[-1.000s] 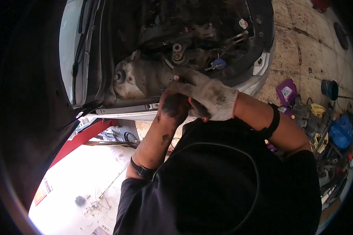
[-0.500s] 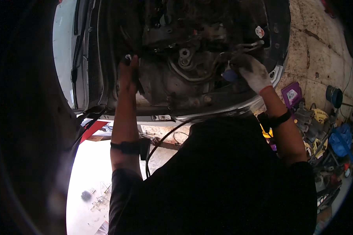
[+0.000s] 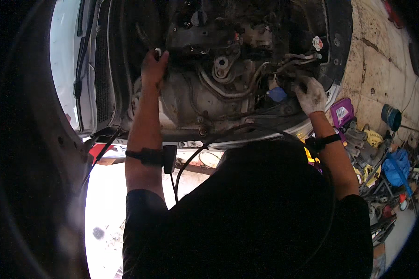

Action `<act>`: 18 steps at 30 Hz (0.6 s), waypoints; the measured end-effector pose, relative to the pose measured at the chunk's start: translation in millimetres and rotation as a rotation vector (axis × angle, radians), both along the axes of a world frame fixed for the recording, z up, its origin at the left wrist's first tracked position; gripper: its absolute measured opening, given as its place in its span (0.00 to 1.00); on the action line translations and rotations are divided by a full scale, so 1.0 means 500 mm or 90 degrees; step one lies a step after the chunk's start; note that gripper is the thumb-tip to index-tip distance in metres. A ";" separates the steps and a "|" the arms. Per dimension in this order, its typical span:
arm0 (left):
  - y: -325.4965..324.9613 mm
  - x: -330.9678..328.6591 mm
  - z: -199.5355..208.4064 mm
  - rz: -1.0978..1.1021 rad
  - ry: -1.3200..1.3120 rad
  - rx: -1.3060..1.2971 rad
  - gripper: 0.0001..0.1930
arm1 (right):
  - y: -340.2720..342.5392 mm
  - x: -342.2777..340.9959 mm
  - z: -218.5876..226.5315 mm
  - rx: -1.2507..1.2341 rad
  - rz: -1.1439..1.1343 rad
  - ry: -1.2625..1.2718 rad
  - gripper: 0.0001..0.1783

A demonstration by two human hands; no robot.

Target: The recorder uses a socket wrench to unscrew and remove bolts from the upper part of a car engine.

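Grimy metal fills the upper middle of the view: an open engine bay [image 3: 219, 79], seen from above as I lean over it. Far left, the windscreen and a wiper arm [image 3: 81, 60] curve along the rim, so the car sits nose toward me.

My left hand [image 3: 152, 67] is bare and dirty, reaching deep to the left side of the engine. Its fingers are curled around a small pale part at the top edge of the engine block; I cannot tell what the part is, only that the hand is closed on it. The reach looks like a brace or a hold, keeping that side steady. A black strap [image 3: 146, 156] circles the left forearm, with a cable trailing from it.

Centre: ribbed hoses and a round pulley-like fitting [image 3: 221, 63] lie between the two hands. A blue cap [image 3: 277, 94] sits just left of my right hand.

My right hand [image 3: 310, 95] wears a light work glove and is closed around something at the right edge of the bay, near the hoses; the item is hidden under the fingers. The glove presumably guards against grime or sharp edges.

Far right, on the stained concrete floor [image 3: 372, 60]: a purple jug [image 3: 342, 113], a dark bucket [image 3: 391, 116], and a clutter of tools [image 3: 381, 162], kept within reach.
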State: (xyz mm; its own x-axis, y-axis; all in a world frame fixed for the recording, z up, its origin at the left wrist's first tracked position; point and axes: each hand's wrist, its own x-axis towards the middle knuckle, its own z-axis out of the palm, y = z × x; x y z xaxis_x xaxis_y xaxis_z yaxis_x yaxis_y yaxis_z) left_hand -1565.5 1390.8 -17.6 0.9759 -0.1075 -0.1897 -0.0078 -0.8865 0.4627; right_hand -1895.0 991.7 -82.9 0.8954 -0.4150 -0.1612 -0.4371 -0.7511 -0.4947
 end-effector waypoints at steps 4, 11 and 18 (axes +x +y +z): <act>-0.019 0.004 0.038 -0.049 0.008 0.072 0.34 | 0.002 -0.001 -0.016 -0.093 -0.009 0.056 0.19; -0.023 0.017 0.028 -0.085 -0.049 0.151 0.33 | 0.015 0.003 -0.015 -0.150 -0.006 0.077 0.19; -0.007 0.048 0.031 -0.126 -0.026 0.163 0.32 | -0.004 0.013 -0.009 -0.210 0.126 0.026 0.20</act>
